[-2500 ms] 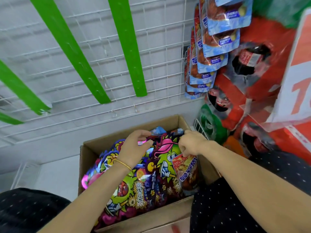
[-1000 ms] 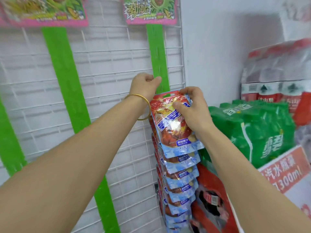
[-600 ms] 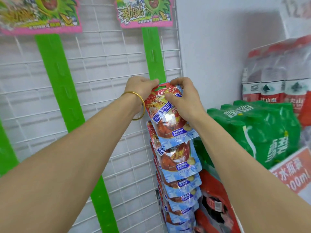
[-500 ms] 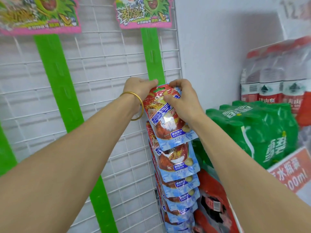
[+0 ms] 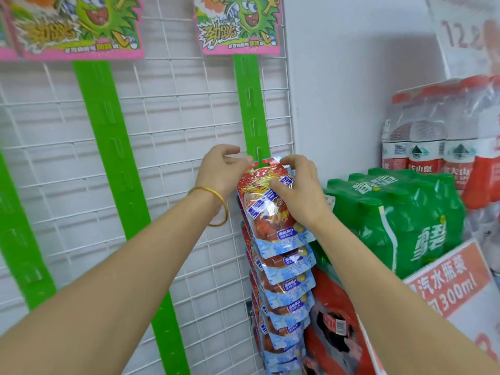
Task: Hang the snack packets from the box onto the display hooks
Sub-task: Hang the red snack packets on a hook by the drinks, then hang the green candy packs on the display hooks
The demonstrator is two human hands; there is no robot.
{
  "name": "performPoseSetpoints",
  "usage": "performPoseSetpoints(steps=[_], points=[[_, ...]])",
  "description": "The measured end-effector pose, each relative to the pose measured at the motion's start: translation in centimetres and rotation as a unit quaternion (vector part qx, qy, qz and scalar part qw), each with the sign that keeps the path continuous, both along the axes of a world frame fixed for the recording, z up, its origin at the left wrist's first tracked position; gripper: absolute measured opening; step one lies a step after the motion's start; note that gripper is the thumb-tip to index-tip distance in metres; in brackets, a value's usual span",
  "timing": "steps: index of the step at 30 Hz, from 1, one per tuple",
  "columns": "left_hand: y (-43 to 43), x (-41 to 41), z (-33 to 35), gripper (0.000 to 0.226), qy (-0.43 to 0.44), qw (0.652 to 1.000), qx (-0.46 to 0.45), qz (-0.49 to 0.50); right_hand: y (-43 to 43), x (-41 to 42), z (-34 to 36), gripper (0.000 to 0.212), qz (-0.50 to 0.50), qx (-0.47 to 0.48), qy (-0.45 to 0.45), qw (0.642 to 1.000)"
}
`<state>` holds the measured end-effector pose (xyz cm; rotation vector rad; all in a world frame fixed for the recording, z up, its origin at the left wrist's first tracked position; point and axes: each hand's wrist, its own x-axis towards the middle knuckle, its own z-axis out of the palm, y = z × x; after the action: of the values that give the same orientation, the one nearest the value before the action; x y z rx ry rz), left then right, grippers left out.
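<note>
A red and blue snack packet (image 5: 266, 217) is pressed against the right green hanging strip (image 5: 250, 109), its top edge at one of the strip's tabs. My left hand (image 5: 221, 171), with a gold bangle on the wrist, pinches the packet's top left corner. My right hand (image 5: 299, 189) grips the packet's upper right side, thumb across its front. Below it, several identical packets (image 5: 286, 288) hang in an overlapping column on the same strip. The box is out of view.
A white wire grid (image 5: 173, 158) carries a second, bare green strip (image 5: 113, 147) to the left. Pink header cards (image 5: 240, 25) top the strips. Green bottle packs (image 5: 400, 220), red-labelled water packs (image 5: 438, 136) and a price sign (image 5: 446, 282) crowd the right.
Both hands lifted a packet from the box up to the right strip. Over the last second the packet rose slightly and its top now sits at a strip tab.
</note>
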<state>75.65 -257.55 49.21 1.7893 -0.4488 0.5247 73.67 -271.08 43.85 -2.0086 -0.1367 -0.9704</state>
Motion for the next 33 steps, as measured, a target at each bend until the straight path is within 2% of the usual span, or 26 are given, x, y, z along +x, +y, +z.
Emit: performPoseSetpoints(steps=[3,5,7,10,13,15,17,21,24,29,33], points=[[2.3,-1.7,-3.2,0.039,-0.056,0.998,-0.015,0.035,1.3,-3.1,-1.0,0.04,-0.14,-0.112,-0.078,0.981],[4.2,-3.5,-6.5,0.035,-0.061,0.997,-0.026,0.045,3.1,-5.9,-3.5,0.035,-0.106,-0.104,-0.125,0.981],[6.4,-5.5,-10.9,0.029,-0.027,0.999,-0.013,0.033,5.6,-8.7,-7.4,0.031,-0.006,-0.082,-0.107,0.991],[10.2,-8.7,-19.3,0.027,0.091,0.995,0.017,0.024,9.4,-11.8,-16.1,0.027,0.132,-0.13,0.059,0.981],[14.4,-12.1,-28.2,0.026,0.224,0.972,0.057,0.044,11.5,-13.1,-25.8,0.025,0.236,-0.193,0.301,0.904],[16.9,-14.4,-32.8,0.024,0.288,0.952,0.082,0.055,11.8,-13.2,-31.0,0.03,0.247,-0.242,0.406,0.846],[18.8,-16.4,-35.6,0.024,0.328,0.937,0.105,0.066,11.9,-12.7,-33.8,0.039,0.241,-0.3,0.447,0.807],[20.1,-18.8,-37.8,0.018,0.352,0.924,0.129,0.07,11.9,-10.7,-35.4,0.061,0.232,-0.371,0.449,0.779],[20.3,-19.2,-38.4,0.018,0.352,0.922,0.143,0.074,12.0,-10.2,-36.5,0.064,0.238,-0.419,0.47,0.739],[19.9,-19.4,-38.8,0.017,0.363,0.92,0.141,0.045,11.6,-9.5,-36.4,0.031,0.231,-0.404,0.454,0.76],[18.2,-19.6,-39.3,0.016,0.385,0.913,0.134,-0.002,11.2,-9.7,-36.1,0.018,0.292,-0.36,0.454,0.761]])
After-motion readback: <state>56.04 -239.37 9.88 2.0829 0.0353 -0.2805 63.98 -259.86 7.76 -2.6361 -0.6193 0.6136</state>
